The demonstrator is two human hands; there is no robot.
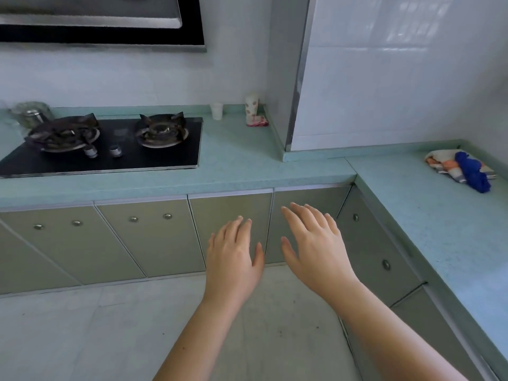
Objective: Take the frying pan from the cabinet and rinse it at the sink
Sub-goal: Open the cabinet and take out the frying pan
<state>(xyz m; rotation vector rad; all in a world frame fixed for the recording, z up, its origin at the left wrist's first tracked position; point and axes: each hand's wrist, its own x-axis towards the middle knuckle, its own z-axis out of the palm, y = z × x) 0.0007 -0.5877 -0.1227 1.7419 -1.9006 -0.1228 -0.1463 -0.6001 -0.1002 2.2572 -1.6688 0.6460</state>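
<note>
Grey-green cabinet doors [154,237] with round metal knobs run below a turquoise counter [236,160], all shut. My left hand [233,251] and my right hand [316,243] are stretched out in front of the two corner doors, palms down, fingers spread, holding nothing. They hover either side of the seam between those doors; I cannot tell whether they touch. No frying pan and no sink are in view.
A black two-burner gas hob [110,141] sits on the counter at left under a range hood [101,20]. A white cup [217,111] and a patterned roll [252,108] stand at the back. A cloth with a blue rag [464,169] lies on the right counter wing.
</note>
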